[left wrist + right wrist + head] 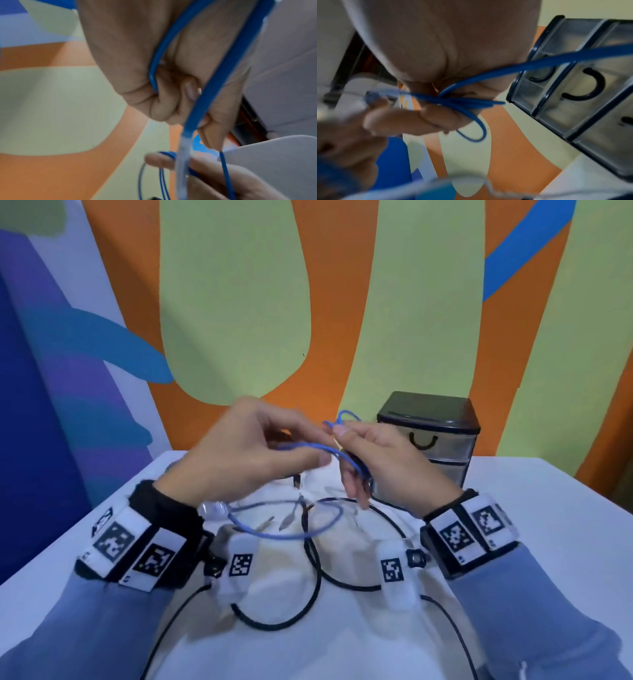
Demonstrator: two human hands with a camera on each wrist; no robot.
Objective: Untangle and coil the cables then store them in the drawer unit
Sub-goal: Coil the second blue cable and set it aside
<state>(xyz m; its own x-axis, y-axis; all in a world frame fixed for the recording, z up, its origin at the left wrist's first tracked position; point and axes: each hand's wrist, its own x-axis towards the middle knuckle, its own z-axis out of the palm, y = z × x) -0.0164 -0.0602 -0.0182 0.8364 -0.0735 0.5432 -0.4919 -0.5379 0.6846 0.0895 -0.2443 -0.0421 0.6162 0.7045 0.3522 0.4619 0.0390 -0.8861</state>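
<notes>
**Head view: blue cable mid-coil between two raised hands**

Blue cable (310, 447) held in the air above a white table (548, 508), gathered into small loops, likely so the turns stay stacked while the rest is wound on. Bundle of loops pinched by the right hand (380, 463), thumb pressing the strands against curled fingers (436, 121), one small loop poking out beyond them. Free length running across to the left hand (246, 453), fingers (164, 108) curled around it, clear plug end dangling near the right hand's fingertips. Lower down, one wide blue loop sagging toward the tabletop, not yet taken up.

Black cable (308, 577) lying loose on the table beneath both wrists, in broad overlapping curves, apparently waiting its turn. Drawer unit (428, 440) at the back right, just behind the right hand, drawers appearing closed, close enough for storing the finished coil.
</notes>
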